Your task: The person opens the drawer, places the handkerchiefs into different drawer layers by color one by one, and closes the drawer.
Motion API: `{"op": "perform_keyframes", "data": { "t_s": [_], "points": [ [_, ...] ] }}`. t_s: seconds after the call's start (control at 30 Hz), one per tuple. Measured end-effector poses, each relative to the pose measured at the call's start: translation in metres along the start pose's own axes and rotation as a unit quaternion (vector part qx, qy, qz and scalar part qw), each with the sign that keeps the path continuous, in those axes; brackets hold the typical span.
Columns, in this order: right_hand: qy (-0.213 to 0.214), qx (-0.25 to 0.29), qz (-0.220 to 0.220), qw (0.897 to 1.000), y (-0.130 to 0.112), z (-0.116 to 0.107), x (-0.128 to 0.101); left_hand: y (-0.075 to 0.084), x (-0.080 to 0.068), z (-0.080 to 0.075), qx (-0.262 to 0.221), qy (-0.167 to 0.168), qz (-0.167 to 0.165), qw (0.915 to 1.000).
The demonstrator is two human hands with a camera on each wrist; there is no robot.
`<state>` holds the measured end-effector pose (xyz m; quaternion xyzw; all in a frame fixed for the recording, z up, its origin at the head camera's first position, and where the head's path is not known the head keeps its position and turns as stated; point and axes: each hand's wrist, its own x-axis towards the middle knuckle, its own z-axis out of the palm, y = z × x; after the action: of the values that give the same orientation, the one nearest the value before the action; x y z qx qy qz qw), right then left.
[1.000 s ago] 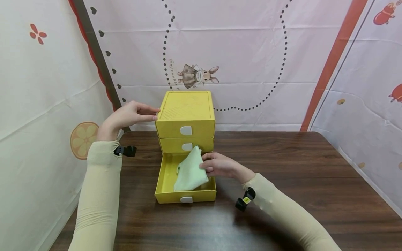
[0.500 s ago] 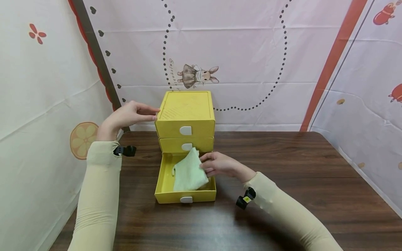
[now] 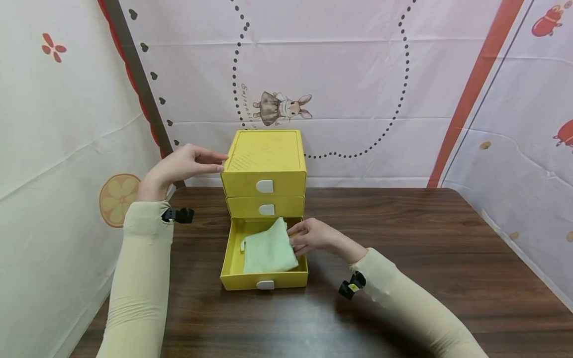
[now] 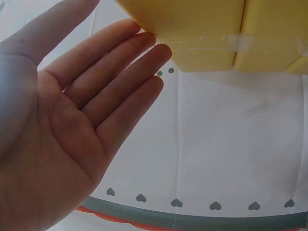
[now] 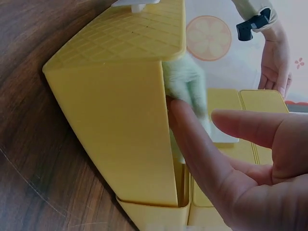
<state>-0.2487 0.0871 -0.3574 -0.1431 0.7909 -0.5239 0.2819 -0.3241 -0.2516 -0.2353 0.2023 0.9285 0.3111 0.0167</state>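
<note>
Presently: right hand (image 3: pixel 313 237) at the open bottom drawer's (image 3: pixel 233 258) 3 o'clock, fingers pressing green cloth (image 3: pixel 268 251); left hand (image 3: pixel 183 164), fingers straight, touching yellow cabinet (image 3: pixel 264 159).

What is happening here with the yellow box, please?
A person is putting a folded light green cloth into the open bottom drawer of a small yellow drawer cabinet on a dark wooden table. The right hand touches the cloth's edge. The left hand rests flat against the cabinet's side. The two upper drawers are closed.
</note>
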Motion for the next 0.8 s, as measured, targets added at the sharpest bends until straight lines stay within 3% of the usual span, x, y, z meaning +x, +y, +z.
{"op": "perform_keyframes", "data": {
  "t_s": [0.8],
  "points": [
    [0.016,-0.011,-0.025,1.000,0.005,-0.009,-0.018,0.000,0.001,0.001,0.007,0.000,-0.004,1.0000]
  ]
}}
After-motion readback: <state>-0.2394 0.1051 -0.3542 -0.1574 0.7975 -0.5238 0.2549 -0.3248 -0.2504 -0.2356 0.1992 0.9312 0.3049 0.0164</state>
